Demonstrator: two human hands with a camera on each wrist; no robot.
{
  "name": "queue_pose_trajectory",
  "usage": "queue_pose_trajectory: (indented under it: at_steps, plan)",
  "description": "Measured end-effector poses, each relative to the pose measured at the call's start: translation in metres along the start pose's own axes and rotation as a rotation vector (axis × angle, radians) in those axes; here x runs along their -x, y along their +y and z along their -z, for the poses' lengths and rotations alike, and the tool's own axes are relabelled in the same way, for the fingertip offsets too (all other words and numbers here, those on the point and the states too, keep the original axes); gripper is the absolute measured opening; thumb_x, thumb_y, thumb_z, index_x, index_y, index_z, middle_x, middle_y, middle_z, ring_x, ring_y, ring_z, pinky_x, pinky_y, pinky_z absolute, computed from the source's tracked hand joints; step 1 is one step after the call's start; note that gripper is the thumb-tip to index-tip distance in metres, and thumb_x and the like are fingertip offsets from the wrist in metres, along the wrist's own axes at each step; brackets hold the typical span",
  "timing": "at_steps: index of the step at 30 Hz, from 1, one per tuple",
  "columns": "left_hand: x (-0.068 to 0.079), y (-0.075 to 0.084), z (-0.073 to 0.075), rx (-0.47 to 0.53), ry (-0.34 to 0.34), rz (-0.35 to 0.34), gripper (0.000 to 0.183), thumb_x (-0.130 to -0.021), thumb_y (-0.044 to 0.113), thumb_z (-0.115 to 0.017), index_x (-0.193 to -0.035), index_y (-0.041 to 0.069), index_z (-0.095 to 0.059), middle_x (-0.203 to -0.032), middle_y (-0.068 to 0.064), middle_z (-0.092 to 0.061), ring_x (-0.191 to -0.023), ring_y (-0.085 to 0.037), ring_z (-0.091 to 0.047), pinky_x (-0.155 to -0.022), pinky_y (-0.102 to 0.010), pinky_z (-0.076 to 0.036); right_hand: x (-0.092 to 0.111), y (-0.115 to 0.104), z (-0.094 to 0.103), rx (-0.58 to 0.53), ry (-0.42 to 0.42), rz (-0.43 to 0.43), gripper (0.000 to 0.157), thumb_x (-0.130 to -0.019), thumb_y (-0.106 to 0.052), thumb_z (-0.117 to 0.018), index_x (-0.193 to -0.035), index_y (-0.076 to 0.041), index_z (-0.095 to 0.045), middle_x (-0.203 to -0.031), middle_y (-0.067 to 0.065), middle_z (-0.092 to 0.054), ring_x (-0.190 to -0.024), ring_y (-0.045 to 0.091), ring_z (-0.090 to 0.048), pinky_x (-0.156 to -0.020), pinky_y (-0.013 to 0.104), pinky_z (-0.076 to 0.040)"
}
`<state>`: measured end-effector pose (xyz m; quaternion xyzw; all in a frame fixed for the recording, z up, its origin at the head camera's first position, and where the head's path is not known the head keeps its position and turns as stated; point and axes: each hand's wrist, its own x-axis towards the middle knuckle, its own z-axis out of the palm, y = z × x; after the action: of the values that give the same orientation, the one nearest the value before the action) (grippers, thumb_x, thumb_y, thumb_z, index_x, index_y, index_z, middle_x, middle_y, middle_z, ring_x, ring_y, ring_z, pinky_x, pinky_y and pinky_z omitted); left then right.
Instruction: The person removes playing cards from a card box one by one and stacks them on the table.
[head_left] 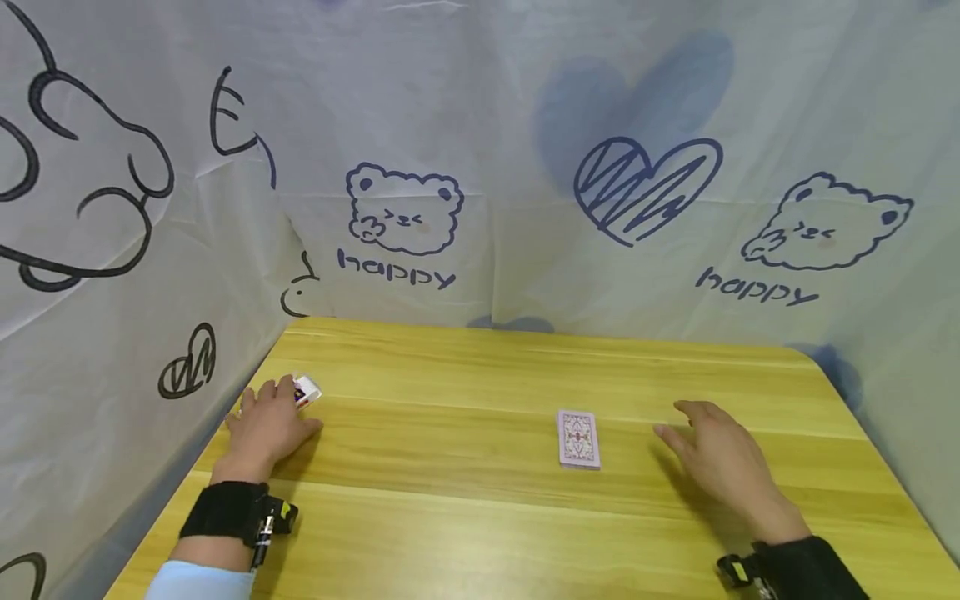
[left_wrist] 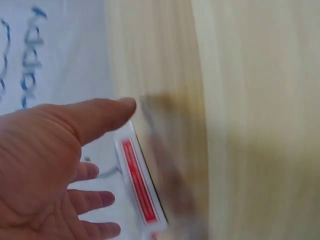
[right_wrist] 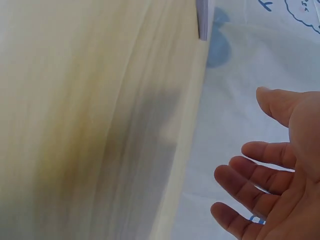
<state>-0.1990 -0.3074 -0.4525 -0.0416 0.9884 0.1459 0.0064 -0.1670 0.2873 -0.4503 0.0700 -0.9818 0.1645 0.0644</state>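
Note:
At the table's left side my left hand (head_left: 266,423) reaches over a small white box (head_left: 307,390), covering most of it in the head view. From the left wrist, the box shows a red band along its white side (left_wrist: 139,180), close by the fingertips, and the thumb is spread away from the other fingers. A deck of playing cards (head_left: 578,439) with an ornate red-and-white back lies face down, right of the middle. Farther right my right hand (head_left: 723,458) hovers over the table, fingers loosely bent around nothing. The deck's edge (right_wrist: 202,20) shows at the top of the right wrist view.
The wooden table (head_left: 450,500) has a rounded far right corner. A pale cloth (head_left: 517,250) with drawn hearts, bears and lettering hangs behind it and along both sides. Black bands with small cameras wrap both wrists.

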Motion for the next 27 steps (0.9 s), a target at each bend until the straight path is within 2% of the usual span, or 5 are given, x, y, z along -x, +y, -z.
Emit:
queue_pose_trajectory:
  at_steps: [6, 14, 19, 23, 27]
  plan:
    - [-0.012, -0.022, 0.004, 0.043, -0.087, 0.105, 0.1, -0.084, 0.043, -0.069, -0.144, -0.015, -0.015, -0.127, -0.045, -0.035, -0.111, -0.062, -0.034, -0.087, -0.074, -0.035, -0.003, -0.012, -0.002, -0.04, -0.012, -0.035, 0.064, -0.096, -0.051, -0.052, -0.13, 0.003, -0.053, -0.124, 0.03, -0.057, -0.103, 0.045, -0.058, -0.081, 0.062, -0.049]
    - [-0.016, -0.016, 0.008, 0.017, -0.074, 0.023, 0.065, -0.083, 0.032, -0.072, -0.118, -0.017, -0.047, -0.097, -0.031, -0.055, -0.085, -0.04, -0.053, -0.074, -0.053, -0.045, -0.004, -0.014, -0.007, -0.06, -0.001, -0.043, 0.058, -0.095, -0.046, -0.056, -0.128, 0.002, -0.055, -0.122, 0.027, -0.06, -0.098, 0.039, -0.062, -0.077, 0.057, -0.052]
    - [-0.012, 0.014, 0.001, 0.062, -0.08, -0.015, 0.065, -0.082, 0.03, -0.072, -0.123, -0.014, -0.048, -0.103, -0.029, -0.054, -0.086, -0.037, -0.052, -0.076, -0.051, -0.046, -0.004, -0.014, -0.008, -0.066, -0.014, -0.046, 0.059, -0.096, -0.049, -0.054, -0.128, 0.001, -0.055, -0.121, 0.026, -0.06, -0.097, 0.038, -0.063, -0.076, 0.056, -0.052]
    - [-0.005, 0.056, -0.004, 0.192, -0.096, -0.068, 0.07, -0.081, 0.027, -0.074, -0.134, -0.009, -0.044, -0.112, -0.026, -0.051, -0.09, -0.032, -0.052, -0.077, -0.045, -0.049, -0.004, -0.022, -0.007, -0.087, -0.01, -0.037, 0.062, -0.095, -0.052, -0.052, -0.129, -0.001, -0.055, -0.12, 0.024, -0.062, -0.096, 0.035, -0.063, -0.075, 0.053, -0.053]
    - [0.005, 0.103, -0.005, 0.344, -0.129, -0.14, 0.072, -0.078, 0.024, -0.078, -0.137, -0.001, -0.046, -0.114, -0.021, -0.051, -0.093, -0.028, -0.053, -0.079, -0.041, -0.052, -0.009, -0.047, -0.007, -0.135, 0.029, 0.003, 0.061, -0.095, -0.053, -0.053, -0.128, -0.003, -0.057, -0.119, 0.021, -0.063, -0.096, 0.033, -0.063, -0.075, 0.05, -0.054]
